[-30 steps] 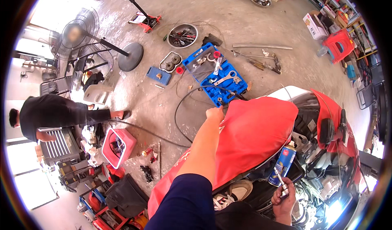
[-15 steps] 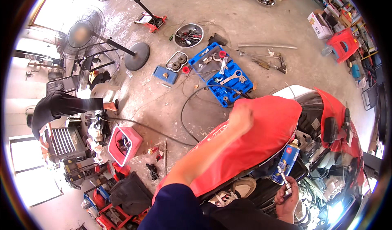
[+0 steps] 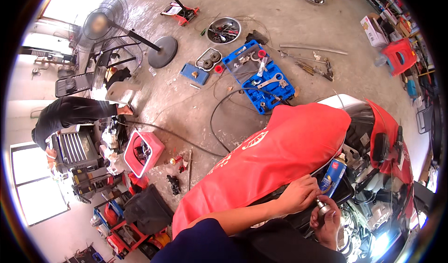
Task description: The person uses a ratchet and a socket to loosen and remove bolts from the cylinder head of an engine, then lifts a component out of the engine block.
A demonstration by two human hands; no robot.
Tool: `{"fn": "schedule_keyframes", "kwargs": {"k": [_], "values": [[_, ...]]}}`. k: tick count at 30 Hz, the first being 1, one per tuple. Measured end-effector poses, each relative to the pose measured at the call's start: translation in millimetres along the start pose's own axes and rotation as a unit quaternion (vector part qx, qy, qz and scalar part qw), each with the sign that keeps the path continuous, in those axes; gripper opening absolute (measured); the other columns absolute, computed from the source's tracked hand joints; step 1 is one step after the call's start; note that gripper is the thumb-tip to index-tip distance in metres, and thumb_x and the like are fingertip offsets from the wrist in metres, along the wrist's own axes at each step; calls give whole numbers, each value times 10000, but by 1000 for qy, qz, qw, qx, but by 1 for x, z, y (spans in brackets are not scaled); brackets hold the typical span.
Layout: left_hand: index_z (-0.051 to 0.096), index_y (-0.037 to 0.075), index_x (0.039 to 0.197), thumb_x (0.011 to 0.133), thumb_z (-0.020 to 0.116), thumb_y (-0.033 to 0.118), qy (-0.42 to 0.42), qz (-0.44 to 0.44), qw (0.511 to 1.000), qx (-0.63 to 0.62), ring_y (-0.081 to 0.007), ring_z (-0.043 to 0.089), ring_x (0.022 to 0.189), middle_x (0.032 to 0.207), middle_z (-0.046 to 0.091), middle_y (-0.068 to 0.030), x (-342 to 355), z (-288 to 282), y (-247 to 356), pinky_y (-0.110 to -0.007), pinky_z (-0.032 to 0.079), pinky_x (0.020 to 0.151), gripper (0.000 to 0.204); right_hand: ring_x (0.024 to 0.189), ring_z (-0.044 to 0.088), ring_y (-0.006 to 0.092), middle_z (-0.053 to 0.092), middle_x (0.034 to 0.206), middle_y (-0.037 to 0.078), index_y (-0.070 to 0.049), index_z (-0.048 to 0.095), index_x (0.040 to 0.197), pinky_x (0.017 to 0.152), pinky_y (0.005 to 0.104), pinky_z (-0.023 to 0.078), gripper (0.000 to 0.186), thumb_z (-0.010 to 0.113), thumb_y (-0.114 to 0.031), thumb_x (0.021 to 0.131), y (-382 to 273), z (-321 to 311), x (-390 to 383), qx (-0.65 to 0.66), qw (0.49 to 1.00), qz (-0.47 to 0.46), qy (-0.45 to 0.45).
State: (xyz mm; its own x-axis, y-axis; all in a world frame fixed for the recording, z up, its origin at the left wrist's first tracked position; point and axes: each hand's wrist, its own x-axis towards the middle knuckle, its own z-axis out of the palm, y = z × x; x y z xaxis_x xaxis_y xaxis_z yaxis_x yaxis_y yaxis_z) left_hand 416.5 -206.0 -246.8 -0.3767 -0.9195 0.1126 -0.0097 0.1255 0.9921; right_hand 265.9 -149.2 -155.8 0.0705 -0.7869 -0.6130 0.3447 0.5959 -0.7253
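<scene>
In my right hand is a silvery metal socket tool, gripped with the fingers curled round its thick lower part. The fingers of my left hand are closed at its thin upper end and hide that tip. Just beyond both hands a blue spray can leans in the opened body of a vehicle. A red cover lies over the vehicle, left of the can and beyond my left forearm.
Exposed vehicle parts crowd the right side. On the floor ahead are an open blue tool case, a metal bowl of tools and a standing fan. A pink bin stands left; a person bends over a cabinet there.
My left hand has come down and back from above the red cover to the socket tool in my right hand. The view has shifted slightly.
</scene>
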Motion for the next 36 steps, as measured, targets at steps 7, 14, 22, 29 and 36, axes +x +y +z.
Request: {"fn": "schedule_keyframes", "kwargs": {"k": [7,14,22,29,36], "values": [[577,-1,851,941,519,102,-7,-49,999,-9,-314,530,837,855,550,-110,-12,1,-2,-397,450,738,149,534,469,98,559,684,83,17,501,1274,485,218,365,671,574,-552,926,12,5,-4,-35,999,-14,-18],[581,-8,907,988,492,140,-24,-69,997,-10,-322,548,818,872,559,-129,-11,9,-8,-393,459,741,191,536,470,98,558,682,84,28,507,1263,487,219,363,675,585,-549,922,19,-1,-8,-13,1000,-19,7],[610,2,1061,1024,471,213,-41,-134,990,-18,-322,621,843,956,621,-155,-8,-1,-11,-385,491,759,255,521,452,79,555,653,64,29,529,1229,487,213,353,641,611,-527,923,26,-7,-8,-12,999,-31,8],[612,-7,1072,1018,488,226,-55,-146,988,8,-329,630,875,981,632,-161,4,3,-19,-390,494,776,269,550,459,58,569,670,35,27,561,1190,516,198,359,515,651,-411,936,25,-3,-3,-70,996,-30,49],[617,-14,1057,985,525,185,-76,-165,983,3,-345,599,871,936,603,-168,-6,-17,-24,-401,481,782,232,568,486,62,587,693,33,27,571,1183,530,203,377,354,606,-242,956,32,13,9,-92,996,-5,13]]}}
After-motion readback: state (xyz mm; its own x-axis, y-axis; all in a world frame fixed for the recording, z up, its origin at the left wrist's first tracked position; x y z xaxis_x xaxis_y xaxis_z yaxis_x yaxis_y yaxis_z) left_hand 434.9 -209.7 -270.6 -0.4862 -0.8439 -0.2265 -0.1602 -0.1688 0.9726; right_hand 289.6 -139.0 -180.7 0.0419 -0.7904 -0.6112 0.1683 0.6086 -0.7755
